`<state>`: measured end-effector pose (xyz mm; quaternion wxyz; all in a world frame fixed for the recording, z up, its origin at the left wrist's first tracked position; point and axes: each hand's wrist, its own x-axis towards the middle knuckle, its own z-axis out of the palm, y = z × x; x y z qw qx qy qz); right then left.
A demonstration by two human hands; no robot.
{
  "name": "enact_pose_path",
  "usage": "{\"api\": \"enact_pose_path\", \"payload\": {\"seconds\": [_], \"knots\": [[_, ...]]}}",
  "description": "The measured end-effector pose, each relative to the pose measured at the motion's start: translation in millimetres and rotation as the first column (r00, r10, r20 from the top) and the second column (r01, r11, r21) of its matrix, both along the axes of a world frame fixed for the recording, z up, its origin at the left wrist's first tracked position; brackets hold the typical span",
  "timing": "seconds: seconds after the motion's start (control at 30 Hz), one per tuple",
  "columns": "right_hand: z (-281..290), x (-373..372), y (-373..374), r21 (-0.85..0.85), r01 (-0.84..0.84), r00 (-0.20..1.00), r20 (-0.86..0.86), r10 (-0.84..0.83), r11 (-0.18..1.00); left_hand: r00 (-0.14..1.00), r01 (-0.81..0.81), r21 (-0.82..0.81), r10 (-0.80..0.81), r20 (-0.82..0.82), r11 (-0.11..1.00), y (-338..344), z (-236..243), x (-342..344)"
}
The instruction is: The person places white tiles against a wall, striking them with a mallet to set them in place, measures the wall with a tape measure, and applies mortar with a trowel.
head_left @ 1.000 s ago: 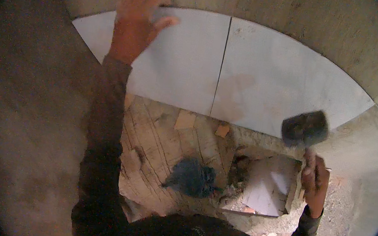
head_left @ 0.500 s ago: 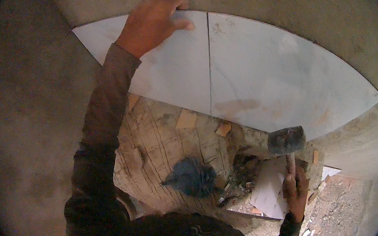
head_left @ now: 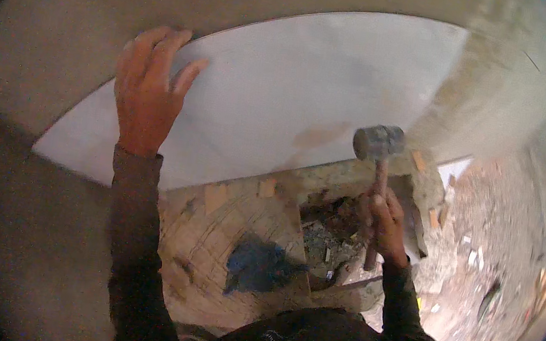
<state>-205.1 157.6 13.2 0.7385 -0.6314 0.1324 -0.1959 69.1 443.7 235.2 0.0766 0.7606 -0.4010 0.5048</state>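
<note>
My left hand (head_left: 151, 84) lies against the upper edge of large white wall tiles (head_left: 284, 76), fingers stretched and thumb apart. It touches the edge toward the left end. In my right hand (head_left: 384, 221) is the wooden handle of a rubber mallet (head_left: 380, 143). The mallet's dark grey, round head is raised in front of the lower right part of the tiles and seems apart from them. A brown smudge or shadow shows on the tile to the left of the mallet head.
Below the tiles is a scored, rough ledge (head_left: 206, 268) with a dark blue cloth or bag (head_left: 261, 264) and small tan pieces (head_left: 216, 197). An opening with rubble (head_left: 329, 242) lies near my right hand. At right, debris covers the floor (head_left: 487, 258). Bare grey wall surrounds the tiles.
The whole view has swung, tilting the tiles. My left hand is farther left and lower in the picture; the mallet is higher and farther left. The dark joint between tiles no longer shows.
</note>
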Motion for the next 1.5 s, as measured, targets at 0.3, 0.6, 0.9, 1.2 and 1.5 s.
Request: {"api": "enact_pose_path", "payload": {"seconds": [0.3,0.6,0.9,1.2,1.5], "knots": [[-8.9,17.7,-27.8,-0.035,0.201,0.979,-0.022,-0.202,0.979,0.968,-0.104,-0.061,0.087,-0.237,0.993,-54.4,0.4,-12.9],[-80.9,112.6,-11.5,-0.322,0.413,0.877,0.392,-0.277,0.852,0.974,-0.130,0.034,0.134,-0.184,0.991,-55.1,5.3,-15.2],[-45.9,123.2,-20.9,-0.333,0.408,0.909,0.237,-0.344,0.850,0.949,-0.206,0.031,0.207,-0.237,0.978,-66.0,4.7,-17.7],[-64.3,134.2,-27.4,-0.716,0.533,0.844,0.409,-0.347,0.451,0.971,-0.185,0.080,0.195,-0.137,0.979,-53.8,6.8,-6.0],[-11.8,153.3,6.5,-0.810,0.362,0.922,0.383,-0.051,0.462,0.994,-0.091,0.035,0.093,-0.059,0.995,-54.1,7.7,-6.1]]}}
